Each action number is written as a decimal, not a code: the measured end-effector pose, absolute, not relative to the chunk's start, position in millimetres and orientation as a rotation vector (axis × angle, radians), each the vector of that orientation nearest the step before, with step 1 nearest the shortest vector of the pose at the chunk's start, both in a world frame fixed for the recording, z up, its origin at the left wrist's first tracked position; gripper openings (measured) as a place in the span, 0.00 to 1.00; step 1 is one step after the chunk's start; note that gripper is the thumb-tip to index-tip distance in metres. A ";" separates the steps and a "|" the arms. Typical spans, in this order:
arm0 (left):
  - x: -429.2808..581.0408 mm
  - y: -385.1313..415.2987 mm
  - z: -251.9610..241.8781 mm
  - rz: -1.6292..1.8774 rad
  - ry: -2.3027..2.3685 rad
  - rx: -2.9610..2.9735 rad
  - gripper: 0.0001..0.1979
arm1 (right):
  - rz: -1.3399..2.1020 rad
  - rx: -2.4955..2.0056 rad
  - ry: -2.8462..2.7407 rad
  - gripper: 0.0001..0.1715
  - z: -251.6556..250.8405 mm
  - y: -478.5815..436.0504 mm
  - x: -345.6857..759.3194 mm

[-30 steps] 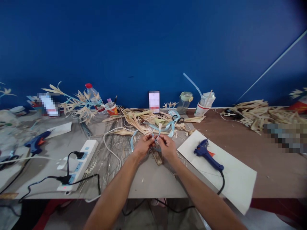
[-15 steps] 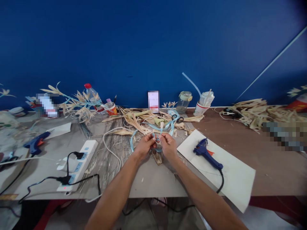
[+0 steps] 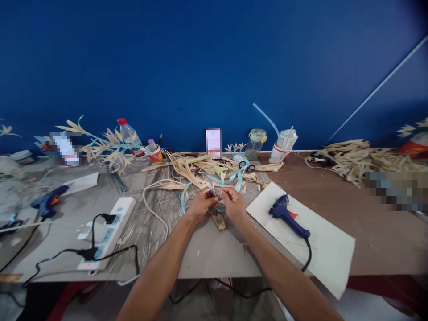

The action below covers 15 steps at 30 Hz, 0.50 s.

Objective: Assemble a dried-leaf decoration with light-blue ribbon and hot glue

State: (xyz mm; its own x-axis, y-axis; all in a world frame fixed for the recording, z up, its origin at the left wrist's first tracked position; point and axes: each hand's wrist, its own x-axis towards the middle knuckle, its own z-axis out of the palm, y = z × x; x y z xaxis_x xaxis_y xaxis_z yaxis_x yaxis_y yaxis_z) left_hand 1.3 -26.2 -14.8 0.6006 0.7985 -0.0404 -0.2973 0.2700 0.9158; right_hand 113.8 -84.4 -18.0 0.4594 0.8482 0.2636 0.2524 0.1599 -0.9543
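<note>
My left hand (image 3: pixel 201 206) and my right hand (image 3: pixel 234 206) are close together over the middle of the table. Both are closed, with thumbs and fingertips pinching a light-blue ribbon (image 3: pixel 216 193). Part of the ribbon is hidden by the fingers, and whether it is wound on a stem I cannot make out. A small pale tuft pokes up just above the fingertips. Dried corn husks (image 3: pixel 187 168) lie behind my hands, with black-handled scissors (image 3: pixel 246 166) among them. Under my fingers rests a brown husk piece (image 3: pixel 219 220).
On a white board (image 3: pixel 329 249) at right lies a blue glue gun (image 3: pixel 290 218); another glue gun (image 3: pixel 48 203) lies left. A power strip (image 3: pixel 109 232) with cords and thin wires (image 3: pixel 150 214) occupies the left. Behind stand a phone (image 3: pixel 213 142), a jar (image 3: pixel 256 145) and a cup (image 3: pixel 280 154).
Both hands stay in nearly the same place. The fingers have shifted slightly around the blue ribbon, and the right fingers are bent over more. The camera view has moved a little.
</note>
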 end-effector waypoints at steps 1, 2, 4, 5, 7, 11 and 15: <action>1.5 -25.6 -15.6 0.795 0.568 1.067 0.13 | 0.570 -1.383 -1.061 0.12 -17.6 -84.4 113.9; 1.5 -25.0 -16.4 0.796 0.569 1.076 0.13 | 0.573 -1.378 -1.063 0.12 -17.0 -84.5 113.8; 1.5 -24.4 -17.2 0.792 0.567 1.074 0.13 | 0.568 -1.371 -1.070 0.12 -15.7 -84.8 113.5; 1.5 -24.4 -17.2 0.787 0.561 1.065 0.14 | 0.561 -1.370 -1.075 0.12 -15.0 -85.0 113.3; 1.4 -25.3 -16.2 0.777 0.540 1.038 0.14 | 0.544 -1.374 -1.079 0.12 -13.5 -85.6 112.8; 0.8 -28.6 -12.0 0.769 0.503 0.973 0.15 | 0.520 -1.363 -1.082 0.12 -10.9 -87.1 111.3; 0.5 -30.6 -10.8 0.778 0.499 0.923 0.15 | 0.459 -1.388 -1.125 0.13 -10.8 -89.0 108.3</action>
State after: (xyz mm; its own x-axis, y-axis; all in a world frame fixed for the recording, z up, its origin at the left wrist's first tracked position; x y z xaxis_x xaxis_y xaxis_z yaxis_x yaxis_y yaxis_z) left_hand 0.5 -30.6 -10.8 0.6303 0.7742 -0.0581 -0.3757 0.3696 0.8498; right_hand 108.3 -89.0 -10.8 0.4490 0.8226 0.3489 0.3432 0.2017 -0.9173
